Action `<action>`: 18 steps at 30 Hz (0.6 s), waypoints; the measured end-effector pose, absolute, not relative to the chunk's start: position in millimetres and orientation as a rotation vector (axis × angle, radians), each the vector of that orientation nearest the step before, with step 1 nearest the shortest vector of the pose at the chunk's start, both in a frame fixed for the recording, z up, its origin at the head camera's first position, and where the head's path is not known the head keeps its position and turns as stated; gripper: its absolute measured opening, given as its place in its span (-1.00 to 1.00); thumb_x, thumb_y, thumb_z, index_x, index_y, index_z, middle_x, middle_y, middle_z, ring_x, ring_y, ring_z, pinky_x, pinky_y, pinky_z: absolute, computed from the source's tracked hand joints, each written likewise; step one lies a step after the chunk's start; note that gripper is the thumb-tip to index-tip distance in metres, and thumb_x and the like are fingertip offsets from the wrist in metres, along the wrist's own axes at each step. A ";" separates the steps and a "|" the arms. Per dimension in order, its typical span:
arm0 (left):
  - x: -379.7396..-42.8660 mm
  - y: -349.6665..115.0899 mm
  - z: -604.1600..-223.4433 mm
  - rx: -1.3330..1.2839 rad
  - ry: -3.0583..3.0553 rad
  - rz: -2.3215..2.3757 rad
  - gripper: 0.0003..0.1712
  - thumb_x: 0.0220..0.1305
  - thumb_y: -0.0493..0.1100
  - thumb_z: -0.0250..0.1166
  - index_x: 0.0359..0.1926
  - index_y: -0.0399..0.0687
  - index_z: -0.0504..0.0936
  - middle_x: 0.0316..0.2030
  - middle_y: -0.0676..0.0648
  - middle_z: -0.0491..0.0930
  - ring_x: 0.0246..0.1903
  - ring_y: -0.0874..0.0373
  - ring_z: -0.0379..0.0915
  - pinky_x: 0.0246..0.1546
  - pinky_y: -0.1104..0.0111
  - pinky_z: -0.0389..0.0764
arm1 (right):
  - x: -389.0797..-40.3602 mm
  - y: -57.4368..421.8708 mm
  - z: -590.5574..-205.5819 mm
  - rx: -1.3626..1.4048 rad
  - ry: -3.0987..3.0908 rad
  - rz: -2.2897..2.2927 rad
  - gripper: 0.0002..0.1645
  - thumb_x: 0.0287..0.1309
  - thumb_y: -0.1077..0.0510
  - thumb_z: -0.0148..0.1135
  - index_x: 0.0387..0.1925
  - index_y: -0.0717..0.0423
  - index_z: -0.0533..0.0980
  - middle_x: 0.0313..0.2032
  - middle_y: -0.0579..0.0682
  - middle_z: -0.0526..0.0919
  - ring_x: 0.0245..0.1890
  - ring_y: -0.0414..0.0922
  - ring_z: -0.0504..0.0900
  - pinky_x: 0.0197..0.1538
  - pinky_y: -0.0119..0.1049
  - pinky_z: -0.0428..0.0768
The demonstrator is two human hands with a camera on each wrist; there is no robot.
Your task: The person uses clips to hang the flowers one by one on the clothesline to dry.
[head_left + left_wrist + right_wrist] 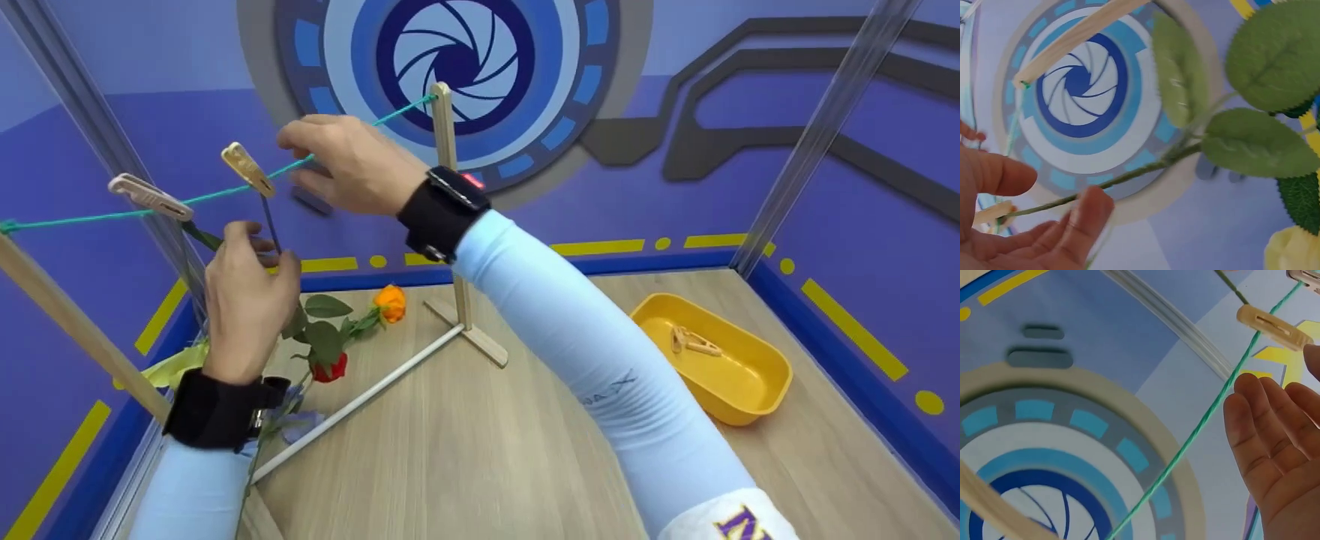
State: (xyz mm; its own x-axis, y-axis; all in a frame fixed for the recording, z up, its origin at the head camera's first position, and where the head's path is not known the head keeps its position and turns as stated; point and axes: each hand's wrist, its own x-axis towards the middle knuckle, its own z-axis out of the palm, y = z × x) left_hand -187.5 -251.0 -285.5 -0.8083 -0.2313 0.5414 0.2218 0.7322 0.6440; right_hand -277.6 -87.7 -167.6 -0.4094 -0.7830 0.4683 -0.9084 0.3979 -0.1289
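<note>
A green string [82, 220] runs between two wooden posts, carrying a yellowish wooden clothespin [248, 169] and a paler clothespin [150, 196]. From the wooden clothespin a thin flower stem [1134, 171] hangs, with green leaves [1261, 140] further down. My left hand [251, 292] is just below this clothespin; the stem passes between its spread thumb and loosely bent fingers. Up at the string, right of the clothespin, is my right hand [360, 165], its fingers [1252, 430] extended and holding nothing. Another stem drops from the paler clothespin, partly hidden behind my left hand.
An orange rose [390, 304] and a red rose [330, 367] show below my left hand, beside a yellow flower [180, 365]. A white rod [360, 405] joins the posts low down. At right stands a yellow tub [750, 386] holding wooden clothespins [694, 343].
</note>
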 end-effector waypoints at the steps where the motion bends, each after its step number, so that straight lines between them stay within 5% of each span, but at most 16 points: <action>1: -183.7 -250.0 -284.6 0.007 -2.330 -0.972 -0.44 0.57 -0.17 0.08 0.40 -0.43 0.26 0.16 -0.39 0.48 0.12 -0.24 0.50 0.19 0.05 0.47 | -277.9 -80.9 -169.7 1.464 -2.321 0.541 -0.62 0.46 0.18 0.22 0.22 0.24 0.56 0.11 0.10 0.67 0.07 -0.08 0.66 0.13 -0.44 0.56; 9: -165.2 -232.9 -289.8 -0.023 -2.294 -0.848 -0.38 0.54 -0.17 0.18 0.42 -0.45 0.24 0.28 -0.45 0.37 0.19 -0.29 0.39 0.23 0.02 0.42 | -282.2 -2.1 -197.4 1.405 -2.309 0.621 -0.62 0.46 0.15 0.23 0.19 0.25 0.56 0.08 0.14 0.65 -0.03 -0.03 0.66 0.06 -0.32 0.61; 18: -153.0 -198.9 -312.1 -0.067 -2.179 -0.686 -0.41 0.45 -0.24 0.30 0.35 -0.47 0.36 0.22 -0.47 0.42 0.19 -0.33 0.35 0.29 -0.02 0.37 | -283.8 101.1 -269.9 1.229 -2.220 0.915 -0.68 0.46 0.19 0.23 0.12 0.29 0.60 -0.08 0.16 0.69 -0.17 -0.03 0.71 -0.05 -0.22 0.69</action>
